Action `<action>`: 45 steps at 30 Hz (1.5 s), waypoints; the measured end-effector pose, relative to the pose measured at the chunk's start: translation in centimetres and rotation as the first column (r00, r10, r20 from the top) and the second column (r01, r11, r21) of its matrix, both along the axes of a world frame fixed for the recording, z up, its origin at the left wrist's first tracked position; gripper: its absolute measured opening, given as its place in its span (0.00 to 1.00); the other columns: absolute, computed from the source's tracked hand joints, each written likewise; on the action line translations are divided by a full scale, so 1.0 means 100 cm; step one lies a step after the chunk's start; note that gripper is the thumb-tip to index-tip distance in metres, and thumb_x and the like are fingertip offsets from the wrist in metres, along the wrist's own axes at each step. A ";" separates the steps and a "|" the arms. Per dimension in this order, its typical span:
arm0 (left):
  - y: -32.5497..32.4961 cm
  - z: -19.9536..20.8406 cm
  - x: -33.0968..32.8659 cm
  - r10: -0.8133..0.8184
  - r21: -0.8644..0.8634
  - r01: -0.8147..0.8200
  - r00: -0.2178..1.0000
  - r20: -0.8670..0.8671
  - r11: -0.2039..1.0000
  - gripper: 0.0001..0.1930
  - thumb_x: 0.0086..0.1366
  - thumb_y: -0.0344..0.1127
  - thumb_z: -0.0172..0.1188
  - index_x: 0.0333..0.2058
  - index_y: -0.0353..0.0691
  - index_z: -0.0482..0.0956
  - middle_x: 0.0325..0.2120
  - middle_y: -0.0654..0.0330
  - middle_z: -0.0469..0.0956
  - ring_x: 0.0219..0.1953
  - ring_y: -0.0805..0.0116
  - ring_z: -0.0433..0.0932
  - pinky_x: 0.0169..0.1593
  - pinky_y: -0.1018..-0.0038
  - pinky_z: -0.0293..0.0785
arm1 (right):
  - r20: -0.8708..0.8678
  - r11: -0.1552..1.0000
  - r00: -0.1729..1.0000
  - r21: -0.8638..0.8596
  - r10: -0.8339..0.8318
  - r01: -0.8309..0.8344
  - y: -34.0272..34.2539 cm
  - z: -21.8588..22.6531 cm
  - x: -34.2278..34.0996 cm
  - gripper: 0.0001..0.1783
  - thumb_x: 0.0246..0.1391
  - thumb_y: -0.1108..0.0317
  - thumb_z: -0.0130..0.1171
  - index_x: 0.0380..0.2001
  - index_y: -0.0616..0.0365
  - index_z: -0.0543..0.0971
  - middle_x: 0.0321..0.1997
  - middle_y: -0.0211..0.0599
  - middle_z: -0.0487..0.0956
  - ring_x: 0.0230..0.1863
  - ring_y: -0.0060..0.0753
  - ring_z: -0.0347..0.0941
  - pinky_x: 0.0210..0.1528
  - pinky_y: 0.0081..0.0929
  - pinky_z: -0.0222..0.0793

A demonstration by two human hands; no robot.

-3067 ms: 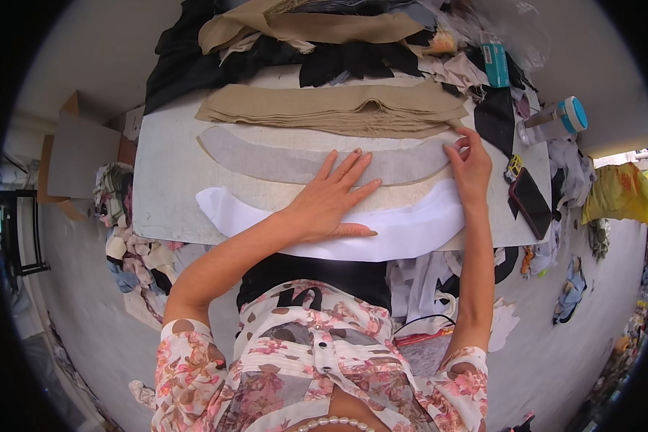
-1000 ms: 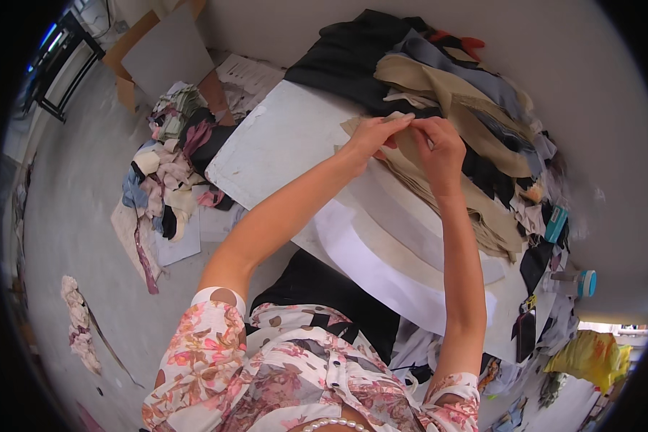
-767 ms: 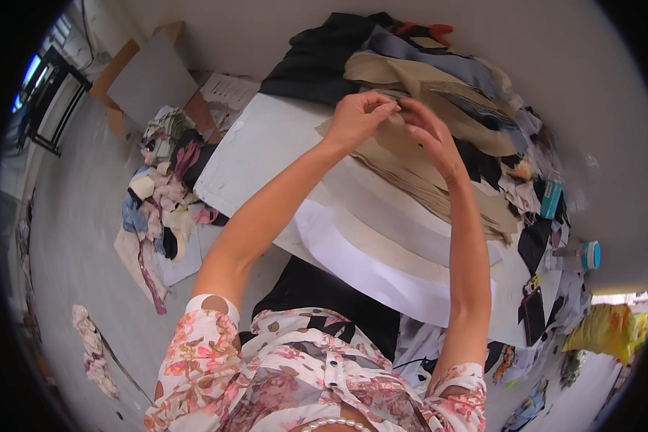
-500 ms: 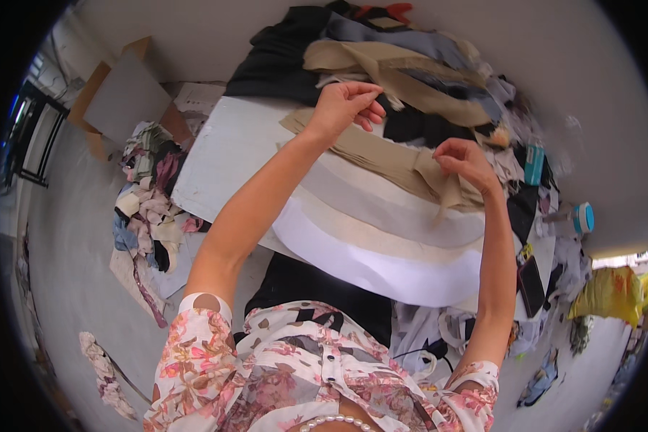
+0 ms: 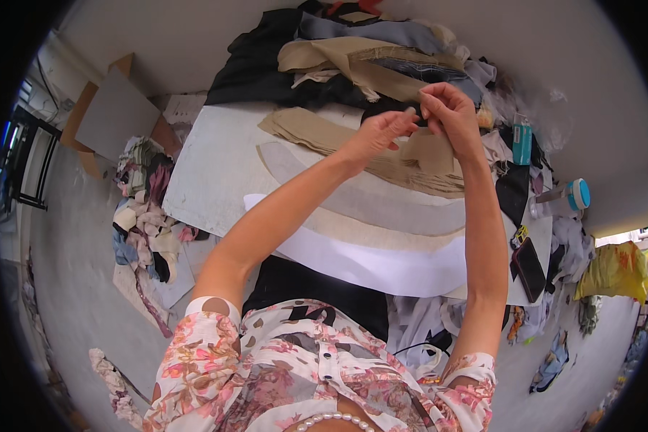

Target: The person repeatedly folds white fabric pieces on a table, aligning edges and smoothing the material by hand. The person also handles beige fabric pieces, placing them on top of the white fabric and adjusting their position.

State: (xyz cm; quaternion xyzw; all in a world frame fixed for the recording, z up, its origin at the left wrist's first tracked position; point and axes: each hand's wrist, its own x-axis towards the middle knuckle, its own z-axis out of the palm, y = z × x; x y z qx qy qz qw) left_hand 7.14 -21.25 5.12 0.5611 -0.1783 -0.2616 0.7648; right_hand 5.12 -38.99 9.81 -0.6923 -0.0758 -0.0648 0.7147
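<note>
A curved stack of khaki fabric strips [image 5: 317, 137] lies across the white tabletop beyond my forearms. Over its right part my right hand [image 5: 453, 119] is closed, thumb and fingers pinched. A raised khaki fabric piece [image 5: 430, 153] hangs just under these fingers and appears to be held in them. Close by on the left, my left hand [image 5: 383, 138] is above the stack, its fingers bent in against the thumb. Whatever is between its fingertips is too small to make out. Nearer me lie a grey curved strip [image 5: 338, 189], a cream strip [image 5: 381, 232] and a white strip [image 5: 367, 261].
Black cloth [image 5: 248, 75] and a khaki and grey fabric heap [image 5: 381, 32] fill the table's far side. At right are a turquoise packet [image 5: 522, 140], a blue-lidded container [image 5: 577, 194] and a phone [image 5: 529, 270]. Scraps [image 5: 147, 216] and a cardboard box [image 5: 115, 111] stand left.
My left hand has moved right and slightly nearer. My right hand has moved up and away, raising part of the khaki fabric. The hands are now almost together.
</note>
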 end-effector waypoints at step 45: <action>0.223 -0.025 -0.004 0.279 0.589 -0.275 0.956 0.086 0.760 0.09 0.60 0.34 0.66 0.34 0.34 0.79 0.22 0.63 0.80 0.20 0.80 0.76 0.21 0.84 0.64 | -0.493 0.897 0.870 -0.385 -0.002 -0.216 0.068 -0.060 -0.143 0.18 0.42 0.69 0.71 0.27 0.55 0.68 0.17 0.20 0.63 0.21 0.15 0.55 0.23 0.20 0.55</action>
